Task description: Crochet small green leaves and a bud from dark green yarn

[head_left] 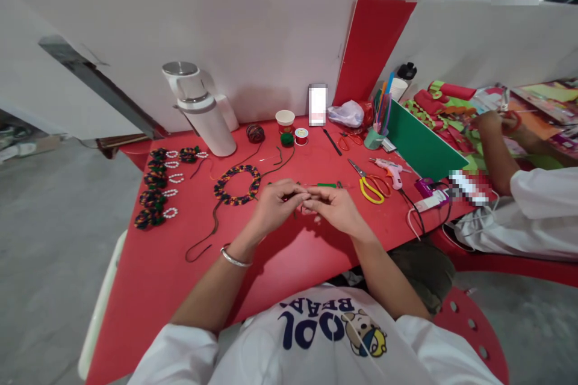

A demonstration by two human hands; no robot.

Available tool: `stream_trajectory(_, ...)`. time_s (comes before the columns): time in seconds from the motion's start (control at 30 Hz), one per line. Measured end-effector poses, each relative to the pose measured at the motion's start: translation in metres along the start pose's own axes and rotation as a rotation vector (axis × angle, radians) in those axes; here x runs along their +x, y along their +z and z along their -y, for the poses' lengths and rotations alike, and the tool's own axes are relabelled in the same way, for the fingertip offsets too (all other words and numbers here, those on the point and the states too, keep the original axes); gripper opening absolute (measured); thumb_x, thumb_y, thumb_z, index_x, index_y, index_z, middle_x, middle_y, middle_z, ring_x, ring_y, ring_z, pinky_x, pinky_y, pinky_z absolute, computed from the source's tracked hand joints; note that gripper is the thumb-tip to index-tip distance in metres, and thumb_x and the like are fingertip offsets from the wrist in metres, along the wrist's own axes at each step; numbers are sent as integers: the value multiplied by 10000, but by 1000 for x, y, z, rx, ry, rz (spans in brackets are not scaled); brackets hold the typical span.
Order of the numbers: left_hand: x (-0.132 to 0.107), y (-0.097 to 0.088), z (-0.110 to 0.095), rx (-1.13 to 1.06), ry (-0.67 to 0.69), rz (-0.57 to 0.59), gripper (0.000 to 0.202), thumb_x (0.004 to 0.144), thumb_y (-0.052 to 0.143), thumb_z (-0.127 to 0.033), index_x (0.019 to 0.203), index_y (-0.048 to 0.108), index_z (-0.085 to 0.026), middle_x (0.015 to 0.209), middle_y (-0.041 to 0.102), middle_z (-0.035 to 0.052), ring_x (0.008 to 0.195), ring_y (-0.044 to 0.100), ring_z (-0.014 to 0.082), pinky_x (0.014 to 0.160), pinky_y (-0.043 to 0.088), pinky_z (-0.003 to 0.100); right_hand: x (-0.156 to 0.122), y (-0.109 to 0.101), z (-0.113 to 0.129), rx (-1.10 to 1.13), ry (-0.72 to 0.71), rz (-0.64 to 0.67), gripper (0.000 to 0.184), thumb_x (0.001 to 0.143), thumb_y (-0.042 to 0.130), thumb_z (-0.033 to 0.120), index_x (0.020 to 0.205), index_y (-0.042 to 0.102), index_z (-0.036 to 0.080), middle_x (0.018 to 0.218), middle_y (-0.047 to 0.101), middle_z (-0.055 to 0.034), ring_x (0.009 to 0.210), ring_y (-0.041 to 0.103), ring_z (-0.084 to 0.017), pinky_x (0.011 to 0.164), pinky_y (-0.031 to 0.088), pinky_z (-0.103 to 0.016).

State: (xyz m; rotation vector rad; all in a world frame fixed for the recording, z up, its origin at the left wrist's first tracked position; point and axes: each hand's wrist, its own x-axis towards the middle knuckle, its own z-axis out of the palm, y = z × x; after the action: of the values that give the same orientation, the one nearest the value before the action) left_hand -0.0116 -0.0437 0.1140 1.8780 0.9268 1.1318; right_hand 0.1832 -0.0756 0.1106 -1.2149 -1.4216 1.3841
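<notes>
My left hand [280, 203] and my right hand [333, 209] meet over the red table, fingertips pinched together. Whatever they hold is too small and too covered by the fingers to make out. Just beyond them lies a thin tool with a green handle [326, 184], partly hidden by the fingers. A braided ring of dark multicoloured yarn [221, 191] lies left of my left hand, with a loose cord [215, 222] trailing toward me. Farther left is a column of dark yarn pieces with white bead loops [171, 178]. Yellow-handled scissors [371, 191] rest right of my right hand.
At the back stand a white thermos [205, 117], a paper cup [285, 119], a phone [318, 105] and a pen cup [372, 139]. A pink glue gun [392, 172] and power strip [431, 200] lie right. Past a green divider [422, 138], another person's hands [494, 126] work.
</notes>
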Motion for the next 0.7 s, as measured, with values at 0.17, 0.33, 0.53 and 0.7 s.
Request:
stream_trajectory(0.17, 0, -1, 3, -18, 11, -96, 239, 874, 801, -360, 711, 793, -185, 634, 697, 33, 567, 602, 128, 557, 451, 243, 6, -2, -6, 277, 105, 105, 341, 757, 885, 494, 872, 807, 182, 708, 776, -11, 606, 713, -114, 575, 590, -222)
stream_trajectory(0.33, 0, 4, -3, -4, 112, -251, 257, 907, 751, -350, 714, 779, -182, 623, 698, 33, 552, 569, 117, 537, 426, 242, 12, 8, -17, 725, 120, 123, 411, 654, 961, 479, 946, 817, 227, 686, 748, 29, 567, 667, -72, 537, 557, -169)
stream_trajectory(0.53, -4, 12, -1, 270, 309, -347, 161, 906, 656, -235, 790, 750, -176, 577, 610, -11, 519, 500, 103, 528, 383, 238, 8, 21, -17, 168, -190, -41, 394, 892, 752, 386, 1272, 776, 286, 882, 821, 1, 713, 742, -132, 696, 648, -274)
stream_trajectory(0.7, -4, 15, 1, 459, 424, -360, 184, 906, 636, -119, 737, 681, -176, 576, 567, -30, 526, 467, 93, 522, 351, 235, 2, 21, -15, -404, -464, -189, 430, 1012, 571, 263, 1430, 673, 258, 1103, 850, -57, 878, 792, -166, 785, 653, -277)
